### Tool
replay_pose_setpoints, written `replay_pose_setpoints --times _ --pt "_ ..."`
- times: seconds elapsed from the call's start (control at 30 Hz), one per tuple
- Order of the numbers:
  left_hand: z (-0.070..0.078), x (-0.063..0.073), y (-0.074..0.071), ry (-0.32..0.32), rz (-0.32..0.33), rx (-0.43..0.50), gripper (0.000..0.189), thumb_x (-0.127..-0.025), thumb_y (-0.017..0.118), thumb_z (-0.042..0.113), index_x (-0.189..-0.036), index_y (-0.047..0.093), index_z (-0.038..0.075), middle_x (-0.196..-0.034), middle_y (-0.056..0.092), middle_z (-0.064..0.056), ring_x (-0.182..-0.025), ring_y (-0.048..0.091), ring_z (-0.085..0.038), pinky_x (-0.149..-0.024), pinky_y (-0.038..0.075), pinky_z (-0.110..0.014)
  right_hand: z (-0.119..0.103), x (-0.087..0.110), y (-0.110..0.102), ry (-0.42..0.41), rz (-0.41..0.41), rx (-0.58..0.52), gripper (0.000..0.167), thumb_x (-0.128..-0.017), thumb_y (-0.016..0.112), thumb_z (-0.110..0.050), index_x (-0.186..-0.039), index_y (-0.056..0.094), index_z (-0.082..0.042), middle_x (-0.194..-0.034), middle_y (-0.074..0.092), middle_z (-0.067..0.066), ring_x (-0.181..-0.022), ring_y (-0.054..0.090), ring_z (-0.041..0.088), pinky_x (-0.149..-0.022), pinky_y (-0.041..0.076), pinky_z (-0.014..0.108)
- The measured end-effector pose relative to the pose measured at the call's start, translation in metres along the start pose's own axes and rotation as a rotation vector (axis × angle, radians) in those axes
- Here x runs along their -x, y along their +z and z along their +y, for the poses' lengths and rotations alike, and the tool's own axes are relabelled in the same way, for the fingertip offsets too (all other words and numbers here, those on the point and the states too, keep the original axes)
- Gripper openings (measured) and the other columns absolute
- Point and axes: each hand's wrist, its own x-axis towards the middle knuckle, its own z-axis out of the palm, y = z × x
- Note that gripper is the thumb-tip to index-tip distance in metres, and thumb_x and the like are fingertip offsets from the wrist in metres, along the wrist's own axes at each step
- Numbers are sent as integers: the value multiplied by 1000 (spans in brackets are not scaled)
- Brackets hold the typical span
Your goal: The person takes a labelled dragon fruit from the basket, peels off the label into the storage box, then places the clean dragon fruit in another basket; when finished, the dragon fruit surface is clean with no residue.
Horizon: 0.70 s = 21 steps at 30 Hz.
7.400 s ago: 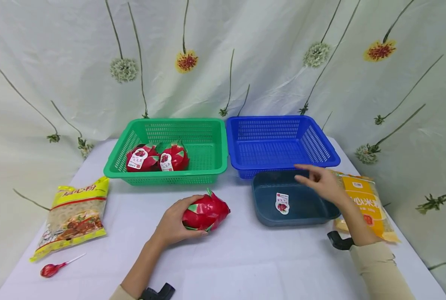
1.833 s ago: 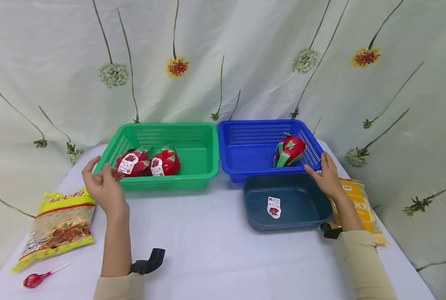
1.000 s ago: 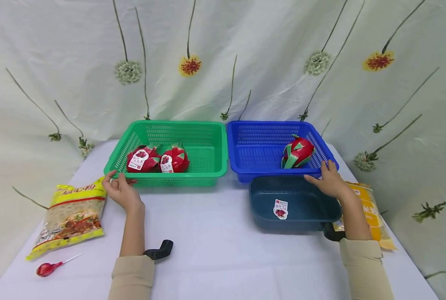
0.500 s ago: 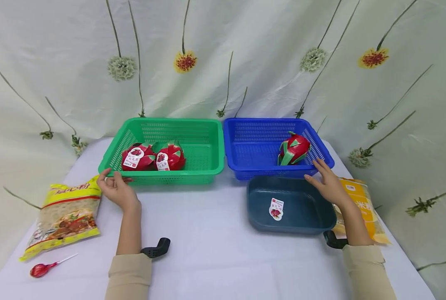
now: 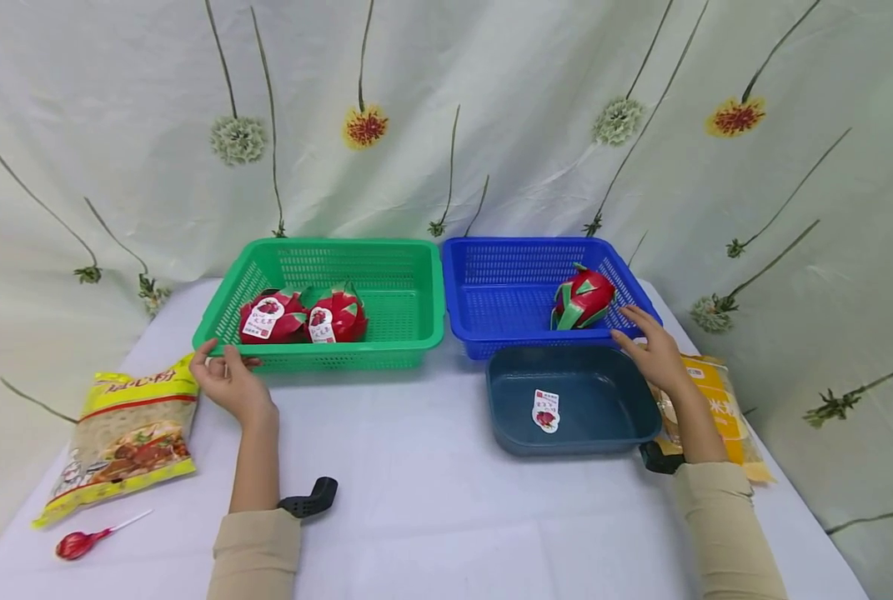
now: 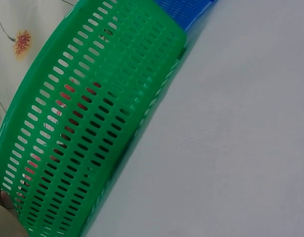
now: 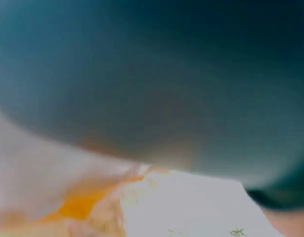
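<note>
At the front left corner of the green basket (image 5: 386, 358), my left hand (image 5: 232, 385) holds the rim with curled fingers. Two dragon fruits, one red with a white label (image 5: 284, 321) and a second (image 5: 348, 317) beside it, lie in that basket. In the left wrist view the slotted basket wall (image 6: 88, 113) fills much of the picture. My right hand (image 5: 656, 354) is at the front right corner of the blue basket (image 5: 491, 333), fingers loosely extended near its rim. A third dragon fruit (image 5: 584, 298) lies inside the blue basket, on its right side.
A dark blue tub (image 5: 596, 408) with a dragon fruit sticker (image 5: 545, 411) inside stands before the blue basket. An orange food packet (image 5: 719, 408) lies behind my right forearm. At left are a yellow-edged food bag (image 5: 127, 433) and a red lollipop (image 5: 78, 544).
The dragon fruit my left hand held over the table earlier is now in the blue basket. My left hand has gone to the green basket's rim, my right hand to the blue basket's corner.
</note>
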Motion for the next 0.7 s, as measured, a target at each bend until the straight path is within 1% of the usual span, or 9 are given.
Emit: replay_pose_setpoints --times 0.2,0.27,0.33,0.4,0.5,0.6,0.7 --pt "-1 1 0 0 3 21 22 -93 51 5 -116 47 6 -71 37 -5 -56 47 -17 -57 46 -22 -6 17 -14 21 -21 28 61 -95 50 -36 -141 32 1 -146 21 26 -129 22 49 -95 24 67" --pt "0 1 1 -5 5 20 23 -93 51 6 -116 47 6 -71 37 -5 -56 47 -16 -57 46 -22 -14 22 -20 8 -19 49 62 -94 51 -34 -141 32 2 -145 20 28 -129 21 50 -94 23 68" --pt "0 1 1 -4 6 12 23 -93 51 6 -117 47 6 -71 37 -5 -56 47 -17 -57 46 -22 -28 26 -23 -8 -9 75 62 -94 52 -34 -141 33 1 -144 21 28 -128 21 50 -93 25 69" --pt "1 1 1 -3 6 4 23 -93 51 7 -117 48 6 -71 38 -5 -56 47 -17 -58 46 -22 -47 26 -23 -35 5 93 61 -94 53 -33 -140 33 0 -144 23 28 -128 22 50 -92 25 69" --pt "2 1 0 1 2 -13 23 -93 51 7 -117 47 7 -71 39 -5 -57 47 -17 -59 46 -22 -85 21 -14 -102 36 72 58 -93 55 -32 -140 37 -2 -143 27 25 -128 24 47 -95 25 67" --pt "2 0 -1 1 -4 -21 24 -93 52 7 -117 47 7 -71 39 -4 -58 48 -17 -59 46 -22 -125 4 5 -205 83 17 54 -91 59 -28 -137 43 -4 -141 33 21 -129 28 41 -99 25 62" --pt "2 1 -2 5 -9 -22 25 -93 52 6 -118 47 7 -71 40 -4 -57 48 -17 -59 46 -22 -170 -21 31 -284 120 -60 50 -90 60 -27 -135 47 -7 -139 37 17 -129 32 33 -101 28 56"
